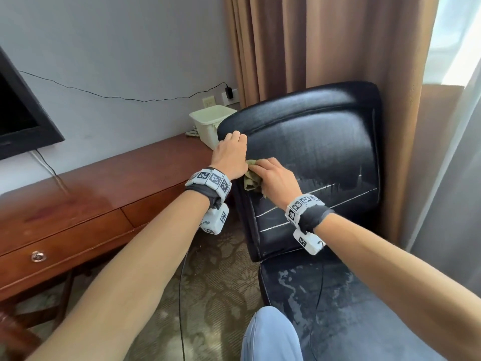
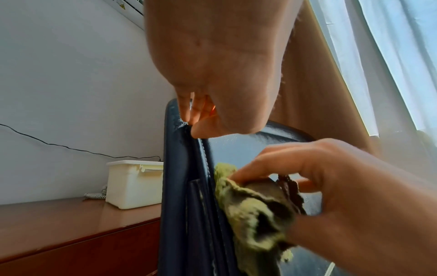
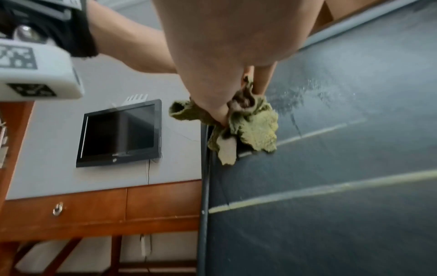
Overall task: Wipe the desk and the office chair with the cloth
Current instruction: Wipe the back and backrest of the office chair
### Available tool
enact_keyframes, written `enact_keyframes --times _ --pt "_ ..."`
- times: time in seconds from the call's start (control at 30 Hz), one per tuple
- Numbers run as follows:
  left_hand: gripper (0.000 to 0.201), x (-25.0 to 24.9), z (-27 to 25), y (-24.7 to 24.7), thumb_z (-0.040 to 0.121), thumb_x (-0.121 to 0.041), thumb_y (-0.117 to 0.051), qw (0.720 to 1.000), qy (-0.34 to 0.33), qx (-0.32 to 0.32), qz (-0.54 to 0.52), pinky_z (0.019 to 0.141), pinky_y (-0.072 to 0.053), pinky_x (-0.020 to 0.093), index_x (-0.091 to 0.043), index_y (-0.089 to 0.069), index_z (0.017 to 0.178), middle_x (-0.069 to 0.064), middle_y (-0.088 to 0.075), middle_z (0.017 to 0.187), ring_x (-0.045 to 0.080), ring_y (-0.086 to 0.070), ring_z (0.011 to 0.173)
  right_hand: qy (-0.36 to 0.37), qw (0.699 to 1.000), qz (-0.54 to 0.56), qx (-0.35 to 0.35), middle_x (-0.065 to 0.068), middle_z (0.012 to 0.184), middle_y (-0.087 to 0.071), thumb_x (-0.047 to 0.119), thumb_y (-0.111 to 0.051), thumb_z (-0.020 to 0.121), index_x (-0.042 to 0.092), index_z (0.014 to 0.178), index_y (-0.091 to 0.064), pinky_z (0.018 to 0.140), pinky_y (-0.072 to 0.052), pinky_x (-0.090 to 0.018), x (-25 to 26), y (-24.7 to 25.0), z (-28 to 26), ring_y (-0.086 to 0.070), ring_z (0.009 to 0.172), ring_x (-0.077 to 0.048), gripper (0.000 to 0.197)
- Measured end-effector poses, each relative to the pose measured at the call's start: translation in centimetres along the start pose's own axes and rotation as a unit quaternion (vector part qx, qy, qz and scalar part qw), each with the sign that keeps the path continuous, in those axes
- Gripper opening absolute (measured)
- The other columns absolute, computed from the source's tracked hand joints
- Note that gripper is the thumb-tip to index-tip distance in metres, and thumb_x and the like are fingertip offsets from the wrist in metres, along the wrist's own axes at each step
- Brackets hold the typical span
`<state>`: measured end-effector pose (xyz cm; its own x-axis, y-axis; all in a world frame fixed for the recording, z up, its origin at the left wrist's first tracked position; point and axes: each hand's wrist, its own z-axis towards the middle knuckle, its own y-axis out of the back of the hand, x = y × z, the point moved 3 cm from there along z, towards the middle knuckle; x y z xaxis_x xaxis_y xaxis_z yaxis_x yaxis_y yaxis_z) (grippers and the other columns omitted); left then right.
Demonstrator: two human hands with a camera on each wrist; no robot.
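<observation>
Two hands on the office chair (image 1: 312,142) here. The left hand (image 1: 229,155) is curled over the backrest's left edge, up around 10 o'clock on the backrest, fingers wrapped behind it and thumb at the front seam, so it's gripping the chair. The right hand (image 1: 276,178) has the green cloth (image 1: 252,181) bunched in its fingers and pressed against the front of the backrest, over at the 9 o'clock side, just below the left hand. From the left wrist view you can see the fingers (image 2: 272,164) curled round the cloth, which is crumpled and kind of grubby.

Backrest is black, shiny, with wet streaks across the middle and pale lines lower down. The seat (image 1: 338,295) at 6 o'clock of it has wet patches too.

The wooden desk (image 1: 104,194) sits at 9 o'clock from the chair, with a white lidded box (image 1: 208,123) on its far end beside the chair and a dark screen (image 3: 120,134) on the wall. Brown curtain (image 1: 325,43) hangs behind.
</observation>
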<state>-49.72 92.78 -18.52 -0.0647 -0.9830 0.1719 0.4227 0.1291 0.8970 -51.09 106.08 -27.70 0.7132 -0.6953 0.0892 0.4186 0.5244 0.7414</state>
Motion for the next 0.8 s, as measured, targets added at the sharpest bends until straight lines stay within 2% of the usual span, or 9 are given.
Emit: enact_keyframes --times 0.07,0.13,0.23,0.4,0.5,0.53,0.6,0.7,0.8 --pt "0.043 0.0 0.0 -0.1 0.084 -0.010 -0.069 1.000 0.004 -0.006 -0.002 0.090 -0.044 0.038 -0.008 -0.050 0.122 0.011 -0.049 0.126 0.030 -0.049 0.117 0.002 0.999 0.008 0.032 0.002 0.111 -0.063 -0.001 -0.069 0.079 0.017 0.125 -0.067 0.060 -0.057 -0.044 0.4 -0.9 -0.4 -0.053 0.100 -0.024 0.050" --pt "0.043 -0.1 0.0 -0.3 0.082 -0.009 -0.069 1.000 0.007 -0.006 -0.002 0.089 -0.043 0.038 -0.008 -0.049 0.121 0.011 -0.049 0.127 0.030 -0.048 0.117 0.012 0.999 0.008 0.049 0.001 0.105 -0.062 -0.004 -0.070 0.077 0.015 0.121 -0.069 0.054 -0.055 -0.043 0.7 -1.9 -2.0 -0.052 0.094 -0.023 0.048" --pt "0.042 -0.1 -0.1 -0.6 0.080 -0.009 -0.069 1.000 0.019 -0.010 -0.010 0.087 -0.044 0.039 -0.009 -0.049 0.117 0.011 -0.049 0.125 0.031 -0.048 0.116 0.029 0.997 0.011 0.072 0.000 0.105 -0.062 -0.002 -0.073 0.075 0.014 0.119 -0.069 0.050 -0.054 -0.040 0.7 -3.5 -5.0 -0.053 0.093 -0.024 0.047" --pt "0.051 -0.5 -0.2 -1.0 0.079 -0.015 -0.073 0.999 0.040 -0.011 -0.017 0.087 -0.043 0.036 -0.009 -0.048 0.123 0.009 -0.047 0.128 0.028 -0.046 0.117 0.052 0.986 0.008 0.160 0.000 0.109 -0.061 0.003 -0.068 0.083 0.015 0.123 -0.068 0.060 -0.057 -0.043 0.0 -5.0 -8.6 -0.054 0.100 -0.025 0.042" --pt "0.067 -0.9 -0.4 -1.5 0.075 -0.022 -0.078 0.999 0.047 -0.024 -0.009 0.094 -0.045 0.036 -0.009 -0.045 0.132 0.009 -0.045 0.133 0.028 -0.045 0.120 0.128 0.966 -0.036 0.221 0.004 0.120 -0.057 0.008 -0.069 0.085 0.019 0.131 -0.062 0.064 -0.057 -0.040 -0.5 -4.7 -9.6 -0.052 0.108 -0.022 0.047" --pt "0.073 -1.0 -0.4 -1.7 0.073 -0.025 -0.080 0.998 0.049 -0.031 -0.006 0.095 -0.045 0.036 -0.009 -0.044 0.134 0.009 -0.045 0.134 0.028 -0.045 0.121 0.146 0.965 -0.040 0.213 0.005 0.124 -0.058 0.007 -0.071 0.084 0.019 0.132 -0.061 0.064 -0.058 -0.040 -0.9 -4.1 -9.6 -0.052 0.109 -0.023 0.051" --pt "0.081 -1.2 -0.5 -2.2 0.069 -0.032 -0.084 0.997 0.055 -0.045 0.008 0.097 -0.044 0.036 -0.009 -0.043 0.134 0.008 -0.045 0.134 0.028 -0.045 0.120 0.124 0.981 -0.019 0.146 0.003 0.128 -0.061 0.000 -0.074 0.076 0.018 0.130 -0.064 0.065 -0.058 -0.040 -2.0 -2.4 -8.8 -0.055 0.109 -0.025 0.058" --pt "0.093 -1.4 -0.5 -2.8 0.060 -0.041 -0.090 0.995 0.072 -0.063 0.030 0.098 -0.042 0.036 -0.008 -0.042 0.133 0.008 -0.045 0.132 0.027 -0.045 0.117 0.013 0.999 0.029 0.004 0.003 0.129 -0.064 -0.009 -0.071 0.073 0.016 0.127 -0.068 0.071 -0.060 -0.041 -3.8 0.2 -5.7 -0.057 0.111 -0.026 0.060" --pt "0.102 -1.5 0.0 -3.1 0.055 -0.044 -0.093 0.993 0.084 -0.070 0.036 0.099 -0.042 0.037 -0.008 -0.040 0.134 0.009 -0.045 0.132 0.027 -0.045 0.117 -0.060 0.995 0.065 -0.052 0.003 0.129 -0.065 -0.009 -0.066 0.078 0.016 0.127 -0.069 0.077 -0.059 -0.044 -4.9 1.0 -2.4 -0.056 0.114 -0.026 0.055"
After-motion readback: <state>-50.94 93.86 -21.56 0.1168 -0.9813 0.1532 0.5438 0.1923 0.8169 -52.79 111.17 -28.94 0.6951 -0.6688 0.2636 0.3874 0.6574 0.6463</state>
